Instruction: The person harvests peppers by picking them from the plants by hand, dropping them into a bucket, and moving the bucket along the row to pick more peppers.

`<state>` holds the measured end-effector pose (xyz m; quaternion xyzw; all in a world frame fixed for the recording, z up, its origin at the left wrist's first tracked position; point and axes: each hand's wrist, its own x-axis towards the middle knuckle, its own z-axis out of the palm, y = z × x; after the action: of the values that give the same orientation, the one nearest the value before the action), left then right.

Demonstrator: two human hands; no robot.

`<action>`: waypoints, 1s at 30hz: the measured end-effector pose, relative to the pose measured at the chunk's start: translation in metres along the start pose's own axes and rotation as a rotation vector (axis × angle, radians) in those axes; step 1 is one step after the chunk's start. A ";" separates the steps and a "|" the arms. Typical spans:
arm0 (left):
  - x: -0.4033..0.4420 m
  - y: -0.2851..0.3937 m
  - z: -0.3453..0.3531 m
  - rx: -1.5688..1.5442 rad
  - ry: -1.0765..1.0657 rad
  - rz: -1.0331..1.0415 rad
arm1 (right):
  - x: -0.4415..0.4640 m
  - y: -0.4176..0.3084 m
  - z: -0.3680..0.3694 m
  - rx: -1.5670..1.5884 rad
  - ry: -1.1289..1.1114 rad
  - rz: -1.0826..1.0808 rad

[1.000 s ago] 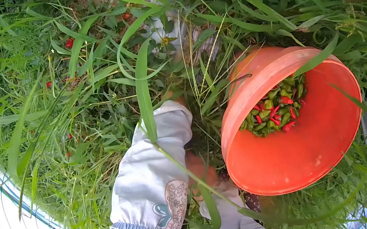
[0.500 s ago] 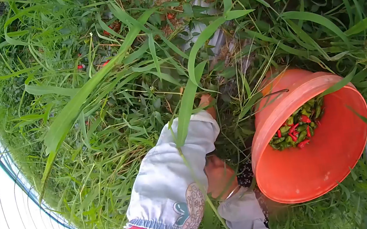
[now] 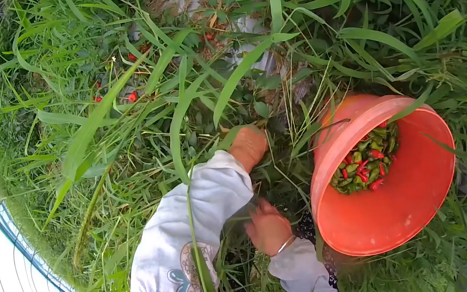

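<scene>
My left hand (image 3: 249, 146) reaches down among the low green plants. Its back shows, a leaf lies over part of it, and its fingers are hidden in the foliage. Just below it in view is my right hand (image 3: 270, 230), close to the stems, with a bracelet at the wrist. Its fingers look curled, but what lies in them is hidden. To the right of both hands, an orange bucket (image 3: 391, 219) leans over with its mouth facing me. Green and red chili peppers (image 3: 365, 165) lie inside it.
Long grass blades (image 3: 244, 80) cross in front of the hands and the left sleeve (image 3: 186, 214). Several red peppers (image 3: 132, 96) show among the plants at upper left. Pale plastic sheeting (image 3: 255, 51) lies on the ground beyond. A white curved cover (image 3: 13, 260) borders the left side.
My left hand has shifted left and shows more of its back. My right hand has moved slightly left, its fingers more visible. The bucket sits a little further left in view.
</scene>
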<state>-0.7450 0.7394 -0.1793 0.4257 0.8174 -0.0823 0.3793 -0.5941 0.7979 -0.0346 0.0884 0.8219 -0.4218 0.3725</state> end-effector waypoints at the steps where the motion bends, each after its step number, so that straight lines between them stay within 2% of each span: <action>1: -0.009 -0.004 -0.001 0.034 0.044 -0.001 | 0.001 0.001 0.000 0.029 -0.010 -0.003; 2: -0.021 -0.007 -0.006 0.065 0.089 0.000 | 0.001 0.001 0.000 0.057 -0.020 -0.005; 5: -0.036 -0.017 -0.030 0.103 0.040 -0.004 | 0.002 -0.006 -0.010 0.102 -0.040 0.030; 7: -0.043 -0.019 -0.058 -0.165 -0.124 0.022 | 0.001 -0.001 -0.006 0.099 -0.029 0.044; 8: -0.047 -0.024 -0.073 -0.156 -0.132 0.032 | 0.001 -0.002 -0.004 0.091 -0.025 0.040; 12: -0.024 -0.071 -0.125 -0.462 0.026 -0.185 | 0.003 -0.006 -0.010 0.129 -0.077 0.076; 14: 0.004 -0.106 -0.122 -0.719 0.209 -0.203 | 0.004 -0.003 -0.001 0.198 -0.028 0.065; 16: 0.017 -0.115 -0.132 -0.505 0.263 -0.216 | 0.004 -0.001 -0.001 0.193 -0.006 0.039; 17: 0.019 -0.117 -0.119 -0.362 0.366 -0.204 | 0.004 -0.001 0.000 0.197 -0.013 0.038; 19: 0.021 -0.156 -0.043 0.129 0.184 -0.252 | 0.004 0.000 0.004 0.201 -0.019 0.037; 20: 0.005 -0.137 -0.050 0.130 -0.078 -0.427 | 0.003 0.001 0.008 0.190 0.023 0.039; 21: -0.010 -0.148 -0.025 -0.030 -0.171 -0.408 | 0.003 0.001 0.012 0.183 0.063 0.040; 22: -0.028 -0.142 -0.005 -0.145 -0.063 -0.459 | 0.003 0.001 0.011 0.192 0.056 0.041; 23: -0.053 -0.141 0.007 -0.300 0.074 -0.340 | 0.005 0.000 0.006 0.219 -0.005 0.065; 24: -0.059 -0.211 0.143 -0.197 0.361 -0.008 | 0.005 0.000 0.003 0.243 -0.067 0.087; 26: -0.070 -0.169 0.074 -0.458 0.175 -0.219 | 0.004 0.000 0.002 0.220 -0.057 0.064; 27: -0.070 -0.158 0.061 -0.460 0.174 -0.226 | 0.004 -0.001 0.002 0.195 -0.043 0.045; 29: -0.063 -0.149 0.046 -0.769 0.365 -0.589 | 0.004 0.000 0.001 0.196 -0.042 0.037; 30: -0.059 -0.152 0.042 -0.772 0.369 -0.592 | 0.005 0.001 0.001 0.200 -0.036 0.033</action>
<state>-0.8166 0.5873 -0.1965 0.0126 0.9269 0.1978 0.3188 -0.5967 0.7968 -0.0386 0.1310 0.7673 -0.4971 0.3835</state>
